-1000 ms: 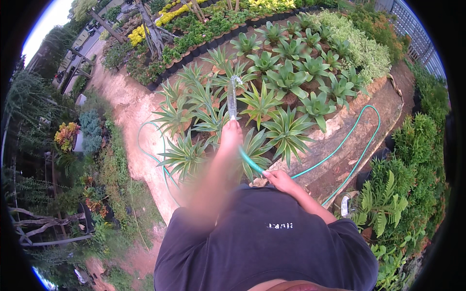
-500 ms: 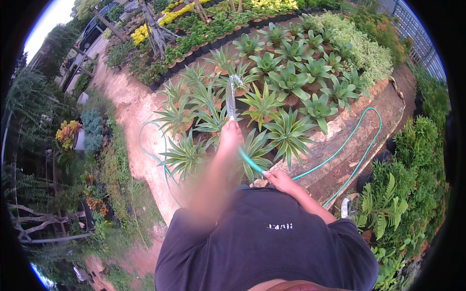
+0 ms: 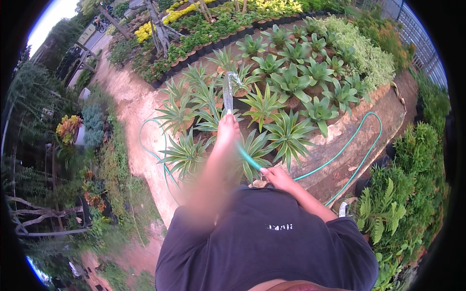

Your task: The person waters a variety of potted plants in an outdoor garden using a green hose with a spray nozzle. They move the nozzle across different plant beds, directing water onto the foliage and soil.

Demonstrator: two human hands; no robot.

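Note:
My left hand [image 3: 227, 131] is stretched out ahead, its fingers closed round the front end of a green garden hose [image 3: 250, 160]. From that end a stream of water [image 3: 228, 92] shoots forward over spiky, yellow-edged potted plants [image 3: 262, 105]. Closer to my body, my right hand [image 3: 277, 177] grips the same hose, thumb along it. The hose tip is mostly hidden in my left hand, and my left forearm is blurred.
Broad-leaved green rosette plants [image 3: 291, 81] stand beyond, to the right. Loops of hose lie on both sides, the right one across a tan ground sheet [image 3: 335, 150]. A dirt path [image 3: 131, 102] runs along the left. Ferns [image 3: 381, 212] and bushes crowd the right.
My left hand has shifted slightly forward and left, and the water stream has swung a little left with it. My right hand has moved forward a bit, still gripping.

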